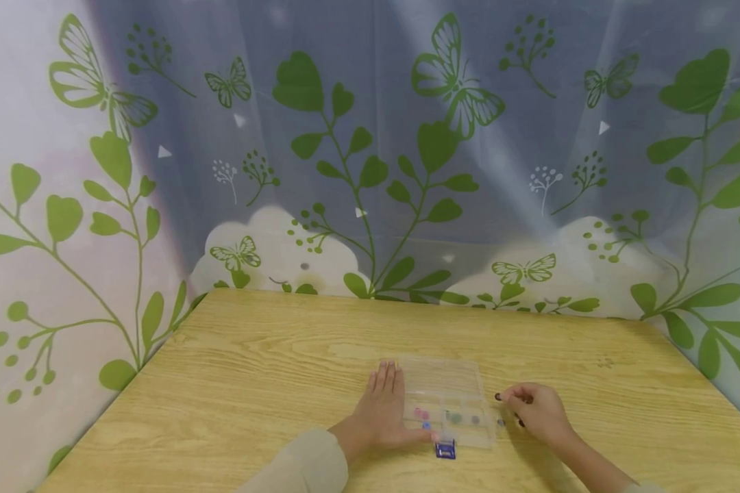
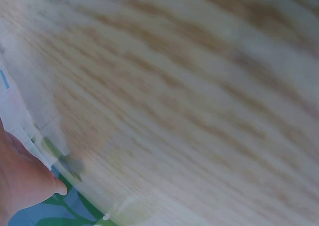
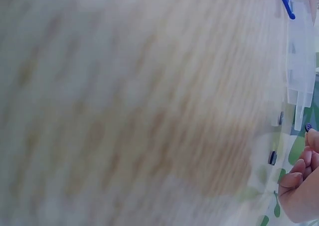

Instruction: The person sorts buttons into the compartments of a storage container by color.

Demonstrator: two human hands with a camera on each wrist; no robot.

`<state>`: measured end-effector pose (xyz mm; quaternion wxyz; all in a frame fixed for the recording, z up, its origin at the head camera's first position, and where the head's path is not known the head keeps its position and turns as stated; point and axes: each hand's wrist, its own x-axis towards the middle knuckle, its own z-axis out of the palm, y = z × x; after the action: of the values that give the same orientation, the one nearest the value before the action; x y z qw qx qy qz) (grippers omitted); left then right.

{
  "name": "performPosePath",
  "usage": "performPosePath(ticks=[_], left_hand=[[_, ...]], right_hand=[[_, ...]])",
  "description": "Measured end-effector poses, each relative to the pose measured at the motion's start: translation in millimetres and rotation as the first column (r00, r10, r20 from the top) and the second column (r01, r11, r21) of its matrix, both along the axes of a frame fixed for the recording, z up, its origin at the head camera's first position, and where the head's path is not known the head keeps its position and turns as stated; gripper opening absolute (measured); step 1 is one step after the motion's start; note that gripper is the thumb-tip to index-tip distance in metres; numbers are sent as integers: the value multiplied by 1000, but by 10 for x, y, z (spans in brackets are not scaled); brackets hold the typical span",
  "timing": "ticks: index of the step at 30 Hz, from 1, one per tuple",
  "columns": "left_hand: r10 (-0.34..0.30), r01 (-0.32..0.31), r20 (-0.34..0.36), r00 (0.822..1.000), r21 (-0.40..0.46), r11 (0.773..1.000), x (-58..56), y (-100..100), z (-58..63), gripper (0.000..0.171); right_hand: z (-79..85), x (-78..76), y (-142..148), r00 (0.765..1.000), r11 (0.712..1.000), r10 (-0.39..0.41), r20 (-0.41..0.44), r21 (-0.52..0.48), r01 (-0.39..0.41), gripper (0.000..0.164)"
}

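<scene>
A clear plastic compartment box (image 1: 467, 438) lies on the table with its lid (image 1: 440, 376) laid back and a blue latch (image 1: 445, 449) at its front. My left hand (image 1: 382, 411) rests along the box's left side, fingers straight and thumb stretched across the front edge. Pink pieces (image 1: 421, 413), a blue piece (image 1: 427, 426), green pieces (image 1: 453, 416) and a purple piece (image 1: 475, 420) sit in separate compartments. To the right of the box, my right hand (image 1: 543, 411) pinches a small dark button (image 3: 308, 128) between thumb and forefinger, held above the table.
Two more small dark pieces lie on the wooden table (image 1: 271, 356) between the box and the right hand: one (image 1: 501, 422) close to the box, another (image 1: 521, 424) under the fingers. A leaf-patterned curtain (image 1: 370, 171) hangs along the table's back and sides.
</scene>
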<state>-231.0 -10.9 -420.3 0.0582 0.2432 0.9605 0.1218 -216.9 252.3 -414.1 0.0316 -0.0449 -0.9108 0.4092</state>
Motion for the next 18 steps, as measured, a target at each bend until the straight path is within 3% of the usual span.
performPosePath(ticks=[18], left_hand=[[11,-11,-6,1000,-5,1000,1,3,2,112]], right_hand=[[76,62,-114,1000,1000,18,-13,-13,-18,17]])
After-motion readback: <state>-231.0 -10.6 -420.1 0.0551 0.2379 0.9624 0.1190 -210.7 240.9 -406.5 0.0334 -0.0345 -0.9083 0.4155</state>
